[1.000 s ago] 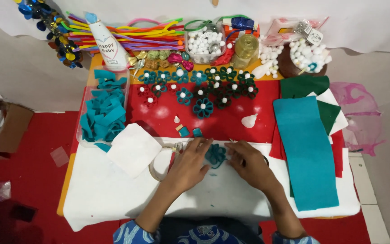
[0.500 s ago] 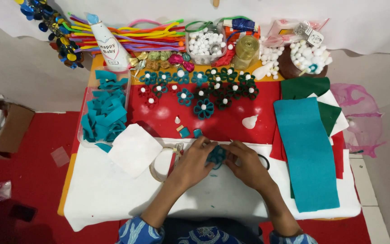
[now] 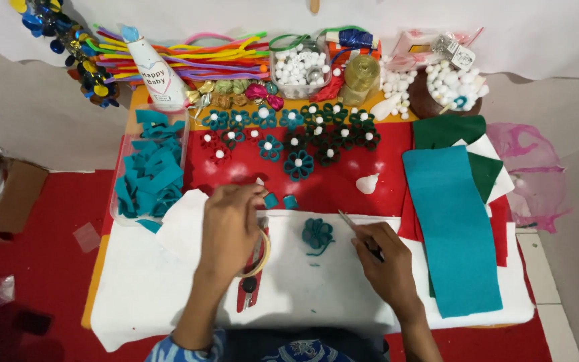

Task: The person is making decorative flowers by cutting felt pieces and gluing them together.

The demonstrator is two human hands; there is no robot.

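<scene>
A: Flowers (image 3: 289, 137) finished along the desk's far edge?
B: Many. One teal felt flower (image 3: 317, 233) lies free mid-desk, seemingly lacking a white centre. Left hand (image 3: 232, 224) pinches something small, unclear what; right hand (image 3: 380, 251) pinches a thin tool (image 3: 350, 222).

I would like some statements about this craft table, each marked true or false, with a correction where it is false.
1. The teal felt flower lies on the white sheet between the two hands. True.
2. The right hand holds a glue bottle. False: it holds a thin needle-like tool.
3. The left hand reaches toward the small teal felt pieces. True.
4. The long teal felt strip lies left of the hands. False: it lies to the right.
5. The clear tray holds white pom-poms. False: it holds teal felt strips.
</scene>
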